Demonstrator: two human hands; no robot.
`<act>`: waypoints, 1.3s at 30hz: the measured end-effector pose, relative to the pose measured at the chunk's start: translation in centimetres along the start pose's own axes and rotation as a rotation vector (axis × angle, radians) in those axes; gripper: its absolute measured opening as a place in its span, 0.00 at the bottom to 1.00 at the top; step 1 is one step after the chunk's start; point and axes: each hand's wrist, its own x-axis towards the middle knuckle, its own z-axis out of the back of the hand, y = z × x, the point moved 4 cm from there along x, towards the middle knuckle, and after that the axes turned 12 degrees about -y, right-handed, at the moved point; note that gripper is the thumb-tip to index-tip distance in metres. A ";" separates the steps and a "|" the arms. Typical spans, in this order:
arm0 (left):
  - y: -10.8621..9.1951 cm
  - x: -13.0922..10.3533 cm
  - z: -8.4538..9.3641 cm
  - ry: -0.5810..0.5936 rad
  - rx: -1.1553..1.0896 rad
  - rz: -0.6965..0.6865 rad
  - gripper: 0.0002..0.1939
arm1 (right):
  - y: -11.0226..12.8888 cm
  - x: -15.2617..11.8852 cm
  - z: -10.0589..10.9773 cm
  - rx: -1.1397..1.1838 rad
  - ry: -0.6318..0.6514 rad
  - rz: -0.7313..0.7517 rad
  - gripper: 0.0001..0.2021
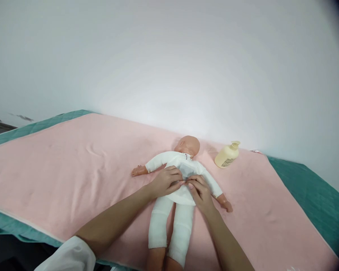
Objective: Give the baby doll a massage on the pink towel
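A baby doll (183, 197) lies on the pink blanket with its head away from me and turned to one side. Its body, upper arms and upper legs are white cloth; the head, hands and lower legs are brown and smooth. A grey patch (186, 169) shows on the upper torso. Both my hands rest on the middle of that torso, fingertips close together. My left hand (168, 181) has bent fingers and its thumb drawn in, pinching the white cloth. From the other side my right hand (201, 191) pinches it likewise. The cloth between the fingertips is mostly hidden.
Beyond the doll's right-hand side stands a pale yellow pump bottle (227, 155) with dark lettering, slightly tilted in view. The pink blanket (59, 162) has some wrinkles and covers a green pad (313, 192). A white wall (169, 64) rises directly behind.
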 end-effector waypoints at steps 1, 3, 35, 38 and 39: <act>0.0 0.1 0.0 0.015 0.002 0.007 0.15 | -0.1 0.0 -0.1 -0.001 0.010 -0.008 0.11; 0.0 0.2 0.0 0.032 0.000 0.013 0.15 | -0.1 0.1 -0.2 0.001 0.026 -0.021 0.11; 0.1 0.1 0.1 -0.038 0.058 0.079 0.10 | -1.0 -0.1 0.2 -0.138 -0.099 -0.051 0.12; 0.3 0.0 0.0 -0.054 0.076 0.104 0.10 | -1.1 -0.1 0.2 -0.142 -0.086 -0.063 0.13; 0.3 -0.1 0.0 -0.054 0.081 0.112 0.10 | -1.1 -0.1 0.2 -0.145 -0.080 -0.067 0.13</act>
